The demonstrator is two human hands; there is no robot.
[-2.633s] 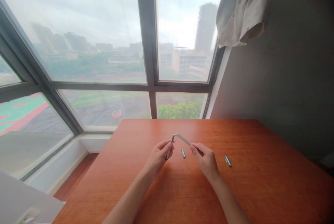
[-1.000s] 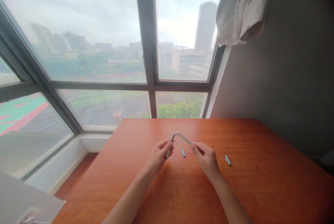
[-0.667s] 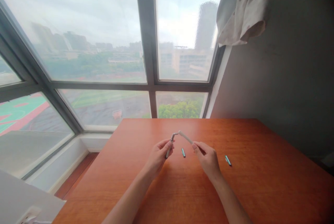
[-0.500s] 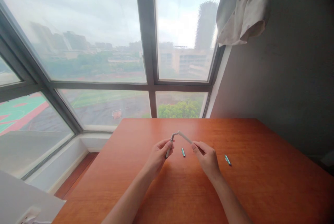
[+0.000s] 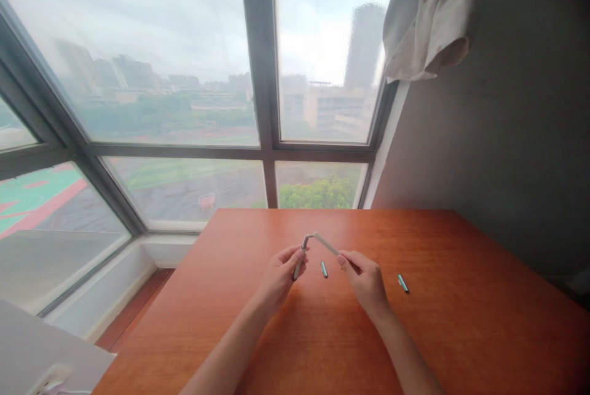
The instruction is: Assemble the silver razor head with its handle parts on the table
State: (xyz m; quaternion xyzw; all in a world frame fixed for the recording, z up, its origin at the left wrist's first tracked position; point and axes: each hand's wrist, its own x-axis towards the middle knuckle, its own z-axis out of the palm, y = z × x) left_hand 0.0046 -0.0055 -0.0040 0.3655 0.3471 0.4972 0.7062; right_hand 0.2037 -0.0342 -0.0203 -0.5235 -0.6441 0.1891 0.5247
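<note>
Over the orange-brown table (image 5: 461, 333) I hold two thin grey rod-like pieces that meet at a point above the tabletop. My left hand (image 5: 278, 278) pinches the darker left rod (image 5: 300, 254), which stands steeply. My right hand (image 5: 366, 283) pinches the paler right rod (image 5: 325, 244), which slopes down toward my fingers. Their tips touch at about the middle between my hands. A small teal cylinder (image 5: 324, 269) lies on the table between my hands. A second teal cylinder (image 5: 402, 283) lies to the right of my right hand.
A big window (image 5: 184, 75) with grey frames (image 5: 262, 106) fills the far side, looking over buildings and a sports field. A dark wall (image 5: 507, 137) runs along the table's right edge. A pale cloth (image 5: 428, 14) hangs at the upper right. A white object (image 5: 46, 379) sits at the lower left.
Almost nothing differs; the paler rod in my right hand shifts very slightly at the joint, and both hands stay where they were.
</note>
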